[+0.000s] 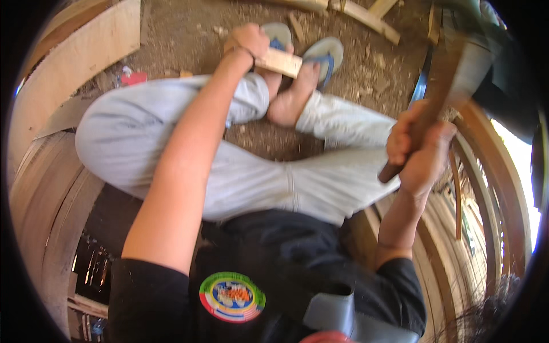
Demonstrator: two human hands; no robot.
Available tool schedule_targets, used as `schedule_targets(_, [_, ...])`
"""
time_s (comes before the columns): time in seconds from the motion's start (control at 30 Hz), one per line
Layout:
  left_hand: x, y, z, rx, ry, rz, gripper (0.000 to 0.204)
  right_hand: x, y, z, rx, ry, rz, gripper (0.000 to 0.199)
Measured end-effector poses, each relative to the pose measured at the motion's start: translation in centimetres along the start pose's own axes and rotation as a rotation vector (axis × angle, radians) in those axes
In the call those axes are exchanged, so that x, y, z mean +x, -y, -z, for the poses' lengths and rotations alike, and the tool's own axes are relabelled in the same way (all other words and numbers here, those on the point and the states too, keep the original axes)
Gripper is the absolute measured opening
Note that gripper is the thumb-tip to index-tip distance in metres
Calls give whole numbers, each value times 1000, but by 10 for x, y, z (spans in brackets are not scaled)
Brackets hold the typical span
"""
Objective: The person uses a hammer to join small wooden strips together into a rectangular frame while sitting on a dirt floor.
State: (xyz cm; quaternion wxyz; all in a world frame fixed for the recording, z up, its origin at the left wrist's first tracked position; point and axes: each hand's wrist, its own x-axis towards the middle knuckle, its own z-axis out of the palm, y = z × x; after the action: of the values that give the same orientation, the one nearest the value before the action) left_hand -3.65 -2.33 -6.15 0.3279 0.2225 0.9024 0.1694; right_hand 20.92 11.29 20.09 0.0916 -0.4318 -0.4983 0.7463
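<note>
My left hand [250, 40] is closed round one end of a short, pale wooden block [281, 63] above my feet. The block's free end points to the right. Raised on the right side, my right hand [422, 146] grips the wooden handle of a hatchet [437, 97]. Its broad grey blade is smeared by motion at the upper right, apart from the block. Below the block are my feet, in grey sandals [327, 54] with blue straps.
Wood chips litter the brown dirt ground [366, 74]. Cut wood pieces [366, 22] lie at the far side. A curved-looking board [74, 74] stands at the left, with planks [48, 188] below it. Wooden slats [486, 154] run along the right. A dark-clothed shape shows at the upper right.
</note>
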Motion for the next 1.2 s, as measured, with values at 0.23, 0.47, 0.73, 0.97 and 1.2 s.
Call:
schedule_targets(0.23, [2,-10,-5,73,-33,-27,35,10,-109,7,-774,64,-197,44])
schedule_targets(0.47, [8,-8,-6,51,38,31,34,-3,-105,-7,-918,-28,475,46])
schedule_targets(0.73, [10,12,-14,-44,-32,17,37,-16,-54,-31,-586,-25,170,47])
schedule_targets(0.97, [16,3,-11,8,34,72,35,0,-62,-22,-530,70,-213,55])
schedule_targets(1.2, [0,-8,-5,-46,85,74,34,3,-126,-14,-661,63,-307,46])
